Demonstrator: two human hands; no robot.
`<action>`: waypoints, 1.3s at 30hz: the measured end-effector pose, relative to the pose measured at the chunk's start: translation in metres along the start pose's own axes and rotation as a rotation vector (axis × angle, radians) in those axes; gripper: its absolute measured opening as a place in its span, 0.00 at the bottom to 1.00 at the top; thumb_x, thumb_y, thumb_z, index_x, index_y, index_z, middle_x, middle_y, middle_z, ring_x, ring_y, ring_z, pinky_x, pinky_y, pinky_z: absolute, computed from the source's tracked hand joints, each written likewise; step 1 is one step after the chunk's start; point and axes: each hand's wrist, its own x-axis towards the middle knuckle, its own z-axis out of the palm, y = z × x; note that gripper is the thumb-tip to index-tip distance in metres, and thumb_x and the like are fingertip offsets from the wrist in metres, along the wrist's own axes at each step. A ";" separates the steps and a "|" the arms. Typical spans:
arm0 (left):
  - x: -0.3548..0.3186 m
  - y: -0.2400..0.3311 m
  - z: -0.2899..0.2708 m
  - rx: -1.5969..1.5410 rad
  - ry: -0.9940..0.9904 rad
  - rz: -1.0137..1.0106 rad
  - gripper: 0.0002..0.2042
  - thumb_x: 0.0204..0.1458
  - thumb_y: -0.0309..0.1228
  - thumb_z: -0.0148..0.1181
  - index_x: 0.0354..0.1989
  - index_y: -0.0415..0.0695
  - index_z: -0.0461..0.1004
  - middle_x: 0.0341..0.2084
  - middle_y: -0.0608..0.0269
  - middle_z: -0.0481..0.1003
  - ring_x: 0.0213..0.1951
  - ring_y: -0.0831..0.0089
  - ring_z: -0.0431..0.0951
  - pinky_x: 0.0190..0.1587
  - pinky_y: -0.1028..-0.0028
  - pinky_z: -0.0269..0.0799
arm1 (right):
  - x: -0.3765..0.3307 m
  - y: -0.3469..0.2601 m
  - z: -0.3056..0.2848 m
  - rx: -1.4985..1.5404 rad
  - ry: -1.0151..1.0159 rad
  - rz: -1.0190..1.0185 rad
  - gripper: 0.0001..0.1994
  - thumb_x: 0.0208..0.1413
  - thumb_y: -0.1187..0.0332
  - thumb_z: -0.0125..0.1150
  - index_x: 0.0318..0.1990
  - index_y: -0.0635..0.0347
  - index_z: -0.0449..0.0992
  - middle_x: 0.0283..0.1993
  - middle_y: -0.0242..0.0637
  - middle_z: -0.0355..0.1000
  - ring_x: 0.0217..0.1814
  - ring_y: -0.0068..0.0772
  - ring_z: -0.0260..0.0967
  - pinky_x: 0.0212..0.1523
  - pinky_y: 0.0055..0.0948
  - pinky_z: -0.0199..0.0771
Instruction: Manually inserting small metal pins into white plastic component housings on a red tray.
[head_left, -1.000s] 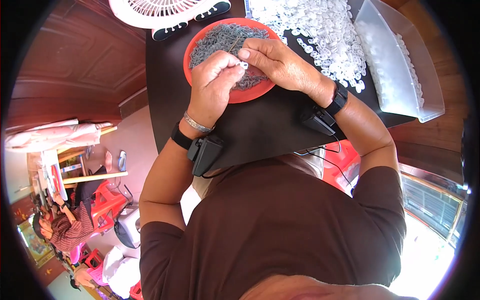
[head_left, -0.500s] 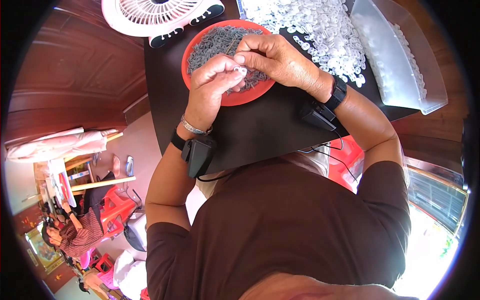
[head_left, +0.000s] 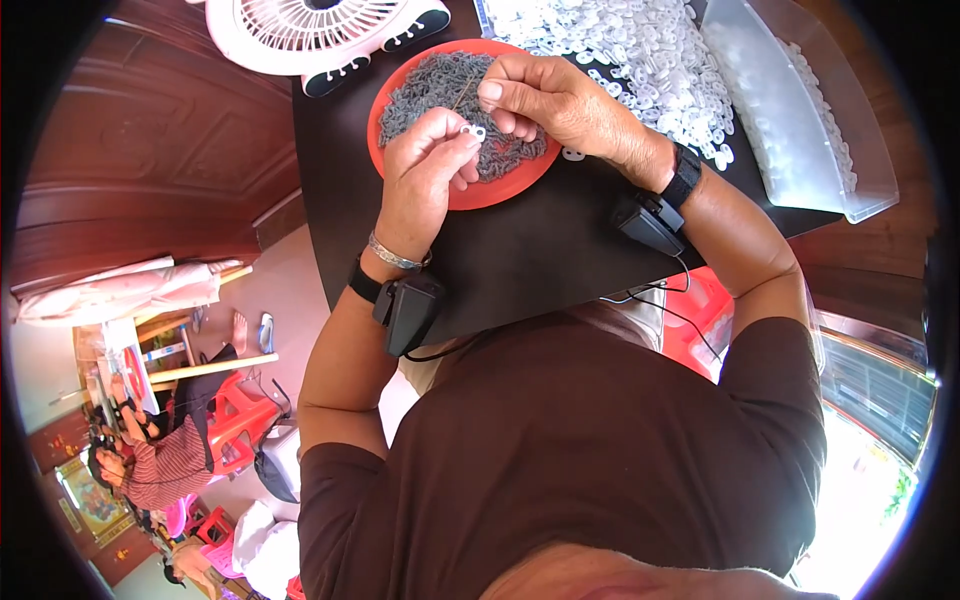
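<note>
White plastic piece (head_left: 476, 131), too small to show its axis, is pinched by the left hand (head_left: 425, 170); the right hand (head_left: 545, 95) grips a thin wire (head_left: 462, 95) over the red plate (head_left: 480, 195).

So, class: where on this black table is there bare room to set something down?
Bare black table lies between the red plate and the near edge, under both wrists. Crowded: the back, with the fan, the white pieces pile and the clear tub.

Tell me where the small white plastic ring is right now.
In the head view, the small white plastic ring sits pinched in the left hand fingertips, over the round red plate of grey pieces, just left of the right hand.
</note>
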 end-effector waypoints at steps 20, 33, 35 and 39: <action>-0.006 0.004 0.008 0.122 0.018 0.025 0.07 0.54 0.28 0.50 0.27 0.38 0.70 0.17 0.67 0.69 0.20 0.83 0.66 0.24 0.82 0.59 | -0.005 -0.002 0.010 -0.031 -0.057 -0.069 0.11 0.62 0.62 0.51 0.34 0.61 0.72 0.25 0.24 0.65 0.27 0.13 0.61 0.29 0.15 0.63; -0.010 0.006 0.016 0.044 0.084 -0.002 0.07 0.52 0.26 0.50 0.24 0.37 0.69 0.15 0.68 0.67 0.18 0.83 0.64 0.22 0.81 0.59 | -0.008 -0.006 0.016 -0.565 0.085 -0.291 0.11 0.61 0.64 0.53 0.30 0.63 0.70 0.22 0.27 0.65 0.26 0.15 0.63 0.29 0.19 0.66; -0.010 0.006 0.015 0.024 0.083 -0.030 0.07 0.52 0.27 0.50 0.25 0.37 0.70 0.14 0.68 0.67 0.18 0.83 0.64 0.21 0.81 0.58 | -0.008 -0.004 0.017 -0.451 0.067 -0.231 0.12 0.61 0.63 0.53 0.31 0.63 0.71 0.22 0.27 0.65 0.27 0.15 0.63 0.30 0.19 0.66; -0.006 0.002 0.008 0.130 0.047 0.039 0.07 0.53 0.28 0.48 0.28 0.39 0.70 0.16 0.67 0.69 0.18 0.82 0.65 0.22 0.83 0.59 | -0.004 -0.001 0.012 -0.166 -0.029 -0.099 0.12 0.62 0.62 0.51 0.33 0.61 0.72 0.25 0.26 0.66 0.28 0.15 0.63 0.31 0.18 0.68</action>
